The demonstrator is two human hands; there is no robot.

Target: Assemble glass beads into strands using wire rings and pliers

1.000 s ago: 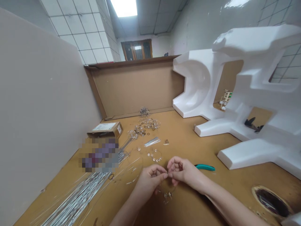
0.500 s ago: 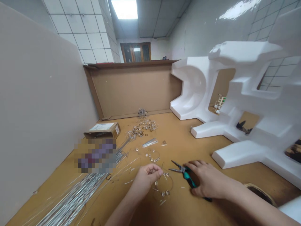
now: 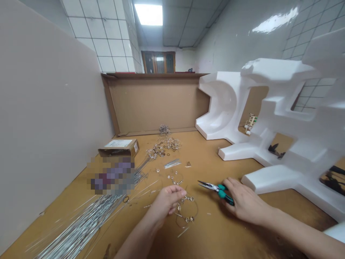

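My left hand (image 3: pixel 170 199) is closed in a pinch on the end of a thin wire loop (image 3: pixel 197 208) strung with several clear beads (image 3: pixel 191 218). The loop hangs or lies just right of the fingers; whether it touches the table I cannot tell. To its right, my right hand (image 3: pixel 244 201) holds needle-nose pliers (image 3: pixel 215 187) by their green and black handles. Their tips point left, toward the loop, and the jaws look slightly apart. Some of the handle is hidden in the palm. A short thin rod (image 3: pixel 183 232) lies below the loop.
A second beaded loop (image 3: pixel 175 182) lies farther back, near a bundle of short clear rods (image 3: pixel 173 163). Loose rings and beads (image 3: pixel 161 148) are heaped beyond. Long metal wires (image 3: pixel 88 219) spread at left beside a small carton (image 3: pixel 118 148). White foam packaging (image 3: pixel 258 176) stands at right.
My right hand has taken the pliers up more firmly and turned them, with the handles spread wider. My left hand keeps its pinch on the wire. The camera view has shifted slightly.
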